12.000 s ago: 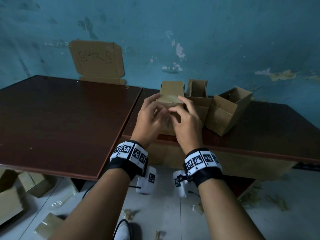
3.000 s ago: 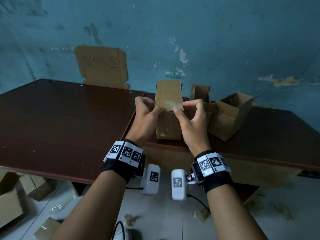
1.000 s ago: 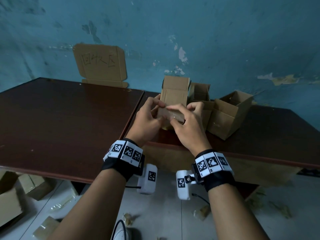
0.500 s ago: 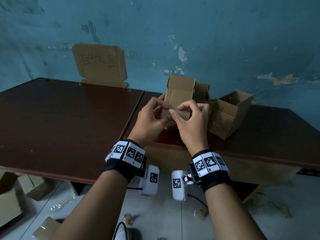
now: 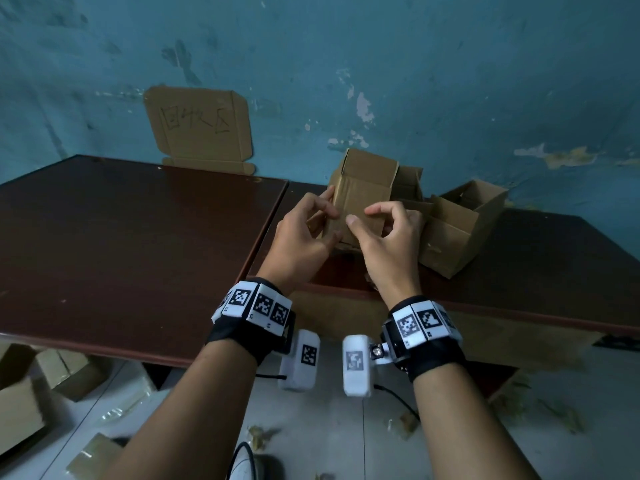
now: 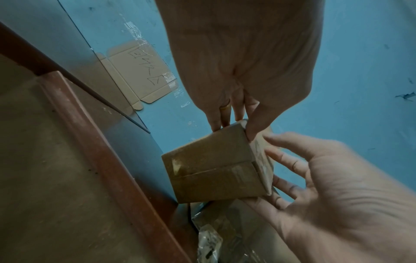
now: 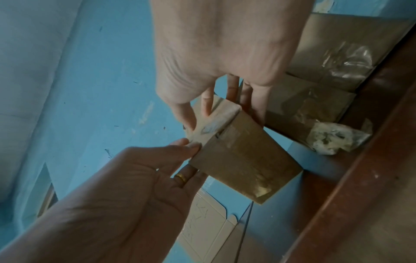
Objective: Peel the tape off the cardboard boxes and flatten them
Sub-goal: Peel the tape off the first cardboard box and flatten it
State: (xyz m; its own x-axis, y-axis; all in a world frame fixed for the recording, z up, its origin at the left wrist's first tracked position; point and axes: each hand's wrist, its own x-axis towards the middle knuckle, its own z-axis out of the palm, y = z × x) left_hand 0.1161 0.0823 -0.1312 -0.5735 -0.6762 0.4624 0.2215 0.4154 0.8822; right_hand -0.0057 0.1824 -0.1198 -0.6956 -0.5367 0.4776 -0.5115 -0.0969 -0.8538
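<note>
The left hand (image 5: 304,233) pinches the box (image 5: 360,199) at its near left edge, thumb on one face and fingers behind, apparently to steady it. The right hand (image 5: 388,233) has thumb and forefinger curled together at the box's side face, seemingly picking at clear tape (image 6: 262,160) there; whether a tape end is actually caught between them cannot be told. The other right fingers curl loosely under the box.

The box is held off the table (image 5: 138,244), tilted, top flaps open toward the wall, its taped bottom seam turned to the wrists. That tilt likely exposes the seam for peeling. It sits between both hands, touching each.

Just right stand two more opened boxes (image 5: 460,223); a flattened sheet (image 5: 199,128) leans on the wall behind.
</note>
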